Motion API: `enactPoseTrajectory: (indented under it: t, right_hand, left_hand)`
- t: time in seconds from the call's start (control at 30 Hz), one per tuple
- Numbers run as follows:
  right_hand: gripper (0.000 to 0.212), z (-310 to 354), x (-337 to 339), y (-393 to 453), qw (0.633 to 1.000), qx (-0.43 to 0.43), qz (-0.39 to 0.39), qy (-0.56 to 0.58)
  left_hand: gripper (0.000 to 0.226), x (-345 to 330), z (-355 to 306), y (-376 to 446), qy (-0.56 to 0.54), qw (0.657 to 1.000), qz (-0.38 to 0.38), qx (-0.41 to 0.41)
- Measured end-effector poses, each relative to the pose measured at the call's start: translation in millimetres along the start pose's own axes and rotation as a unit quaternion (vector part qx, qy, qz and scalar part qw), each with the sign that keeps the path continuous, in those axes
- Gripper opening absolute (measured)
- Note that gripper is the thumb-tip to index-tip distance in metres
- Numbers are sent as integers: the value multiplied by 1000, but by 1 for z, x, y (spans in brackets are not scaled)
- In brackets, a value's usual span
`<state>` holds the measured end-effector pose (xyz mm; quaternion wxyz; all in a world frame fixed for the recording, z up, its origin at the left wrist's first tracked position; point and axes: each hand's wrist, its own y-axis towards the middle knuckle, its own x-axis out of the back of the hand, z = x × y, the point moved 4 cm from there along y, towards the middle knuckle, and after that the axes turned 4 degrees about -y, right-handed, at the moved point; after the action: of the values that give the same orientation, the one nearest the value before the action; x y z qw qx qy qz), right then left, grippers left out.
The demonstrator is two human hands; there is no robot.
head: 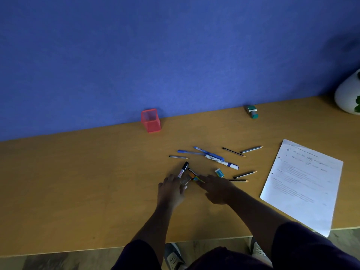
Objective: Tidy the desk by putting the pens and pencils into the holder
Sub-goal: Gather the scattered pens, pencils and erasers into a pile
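- So, our left hand (172, 189) lies low on the desk (78, 182), its fingers on the black marker (183, 169) — whether they pinch it or only press it we cannot tell.
- Our right hand (216, 189) reaches toward 10 o'clock, fingers straight and close together, tips at the small orange-and-green bits (193, 177) between the hands; likely it rakes them toward the left hand so both can gather a bunch.
- Up at 11 o'clock from the hands, the red holder (151, 120) stands upright against the blue wall (175, 55), well apart from the pile, and looks empty.
- At 12 to 2 o'clock lie the blue pens (196, 152), a white marker (222, 161) and loose pencils (251, 149) — all still on the desk, none yet in the holder.
- An eraser (219, 172) sits just beside the right hand; paper (303, 184) lies off at 3 o'clock.
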<state>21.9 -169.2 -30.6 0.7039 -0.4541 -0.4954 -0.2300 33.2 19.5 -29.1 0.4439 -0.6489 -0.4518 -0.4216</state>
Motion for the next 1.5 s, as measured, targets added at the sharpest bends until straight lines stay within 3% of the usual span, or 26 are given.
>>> enactPoseTrajectory:
  t: [0.2, 0.53, 0.7, 0.83, 0.97, 1.13, 1.23, 1.33, 1.43, 1.5]
  right_hand:
    - [59, 10, 7, 20, 996, -27, -28, 83]
    - [65, 40, 15, 60, 988, -43, -4, 151]
    - [64, 66, 23, 81, 978, -49, 15, 204]
    - [55, 90, 31, 98, 974, -44, 20, 223]
    - [46, 116, 41, 112, 968, -8, 17, 252]
    - [46, 124, 57, 116, 964, 57, -7, 261]
    - [45, 98, 65, 117, 974, 6, -80, 210]
    - [49, 57, 69, 122, 972, -102, -162, 134]
    - [59, 19, 67, 122, 958, -197, -176, 109]
    - [59, 4, 60, 124, 959, -210, -164, 102]
  left_hand:
    - [38, 13, 30, -5, 0, 997, -26, 66]
    - [41, 26, 93, -17, 39, 990, -39, 132]
    - [40, 16, 105, -30, 36, 992, -79, 89]
    - [58, 10, 106, -42, 16, 990, -133, 44]
    - [65, 5, 106, -42, -5, 994, -109, 2]
    - [70, -3, 119, -37, -16, 995, -94, 13]
    - [64, -9, 124, -35, -17, 996, -89, 19]
    - [61, -13, 125, -31, -34, 995, -89, 22]
    - [62, -11, 130, -27, -48, 994, -93, 27]
    - [61, -9, 135, -24, -52, 994, -95, 31]
